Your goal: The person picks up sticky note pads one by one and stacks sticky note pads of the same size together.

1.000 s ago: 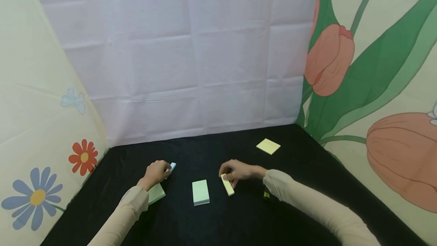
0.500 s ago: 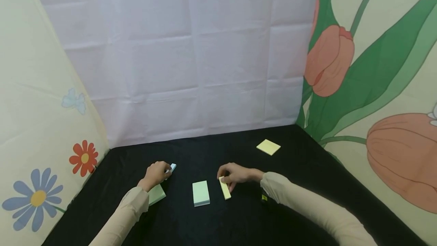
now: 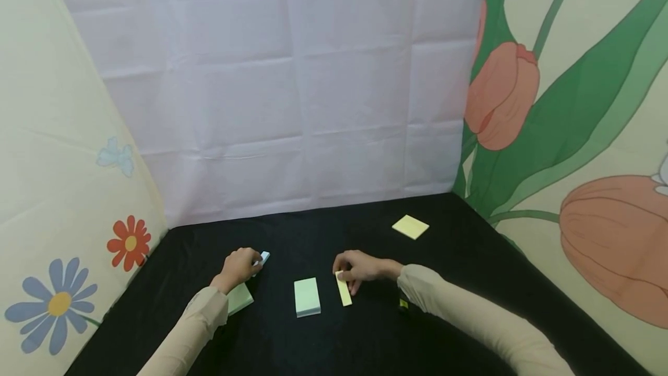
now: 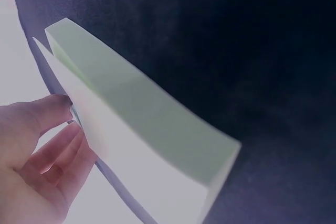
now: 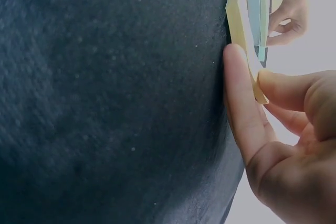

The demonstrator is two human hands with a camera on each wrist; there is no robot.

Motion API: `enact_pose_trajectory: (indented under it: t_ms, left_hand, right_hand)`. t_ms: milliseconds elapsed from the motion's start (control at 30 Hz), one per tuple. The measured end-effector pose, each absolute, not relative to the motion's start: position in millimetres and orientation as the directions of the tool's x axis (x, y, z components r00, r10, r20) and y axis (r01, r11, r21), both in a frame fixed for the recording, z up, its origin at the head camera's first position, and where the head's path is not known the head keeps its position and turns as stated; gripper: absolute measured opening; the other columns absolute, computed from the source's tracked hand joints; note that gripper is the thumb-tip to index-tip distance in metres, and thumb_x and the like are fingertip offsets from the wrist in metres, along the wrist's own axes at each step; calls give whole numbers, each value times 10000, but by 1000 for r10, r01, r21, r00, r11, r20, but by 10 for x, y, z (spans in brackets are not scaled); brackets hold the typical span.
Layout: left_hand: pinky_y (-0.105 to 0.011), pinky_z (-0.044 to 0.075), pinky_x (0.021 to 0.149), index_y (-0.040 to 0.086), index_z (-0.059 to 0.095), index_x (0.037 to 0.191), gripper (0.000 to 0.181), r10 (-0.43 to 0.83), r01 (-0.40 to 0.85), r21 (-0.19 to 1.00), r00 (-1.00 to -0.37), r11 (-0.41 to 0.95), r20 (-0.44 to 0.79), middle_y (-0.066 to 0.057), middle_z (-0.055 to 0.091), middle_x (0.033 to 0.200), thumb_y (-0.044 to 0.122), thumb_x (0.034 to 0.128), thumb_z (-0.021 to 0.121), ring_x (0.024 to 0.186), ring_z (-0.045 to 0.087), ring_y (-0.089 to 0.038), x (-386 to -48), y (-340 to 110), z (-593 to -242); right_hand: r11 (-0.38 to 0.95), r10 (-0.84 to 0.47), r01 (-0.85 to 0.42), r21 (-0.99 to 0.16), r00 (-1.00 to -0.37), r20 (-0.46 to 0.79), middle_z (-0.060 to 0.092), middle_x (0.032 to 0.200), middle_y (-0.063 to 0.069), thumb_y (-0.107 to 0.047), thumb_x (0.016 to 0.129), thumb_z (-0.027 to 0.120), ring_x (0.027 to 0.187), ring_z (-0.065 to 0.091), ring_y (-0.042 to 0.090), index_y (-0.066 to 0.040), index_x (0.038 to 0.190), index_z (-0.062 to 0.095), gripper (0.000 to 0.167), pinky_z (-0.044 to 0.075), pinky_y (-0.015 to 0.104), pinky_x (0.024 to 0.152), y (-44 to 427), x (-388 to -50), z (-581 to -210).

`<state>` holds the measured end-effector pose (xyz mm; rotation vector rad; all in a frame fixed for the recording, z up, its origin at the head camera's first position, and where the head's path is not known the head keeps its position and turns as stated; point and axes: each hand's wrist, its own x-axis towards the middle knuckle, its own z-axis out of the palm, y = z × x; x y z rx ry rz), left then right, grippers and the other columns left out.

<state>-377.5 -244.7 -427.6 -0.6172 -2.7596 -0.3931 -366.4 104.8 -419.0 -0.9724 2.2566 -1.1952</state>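
Note:
My left hand pinches a narrow light blue sticky note pad at the left of the black table. Under that wrist lies a green sticky note pad; in the left wrist view this green pad, its top sheet partly lifted, hides much of the blue one. A narrow yellow sticky note pad is held between thumb and fingers of my right hand, also seen in the right wrist view. Between the hands sits a pale green pad with a bluish layer beneath.
A square yellow sticky note pad lies at the back right of the black table. Beside the right sleeve a small dark object with a yellow patch is partly hidden. A white cloth hangs behind the table.
My right hand has shifted slightly left and nearer with the narrow yellow pad, then almost stopped. The left hand stays in place with the light blue pad.

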Motion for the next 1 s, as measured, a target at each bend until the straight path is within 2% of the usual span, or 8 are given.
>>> enact_pose_trajectory:
  t_ms: [333,700,1000]
  left_hand:
    - [-401,527,600,25,770,932,87,373,451,197,-865,870,336,-96,712,861,35,846,759,661,627,-200,-3780,-2448,-4296]
    - [-426,533,617,22,768,935,94,359,435,193,-872,879,333,-104,713,867,41,842,766,677,637,-223,-3762,-2425,-4321]
    - [-397,518,575,26,769,932,84,355,432,202,-875,879,329,-58,692,791,39,850,755,614,600,-169,-3779,-2431,-4287]
  right_hand:
    - [496,-728,-499,-711,-685,-27,546,832,40,-63,983,605,559,571,128,-24,1041,651,84,521,297,476,1053,-3679,-4216]
    - [490,-744,-555,-672,-668,9,528,845,34,-65,985,606,544,549,96,-12,1065,650,107,515,271,471,1071,-3674,-4273]
    - [496,-746,-575,-651,-666,19,501,882,46,-57,976,616,549,552,81,-6,1045,651,93,514,258,472,1060,-3681,-4255]
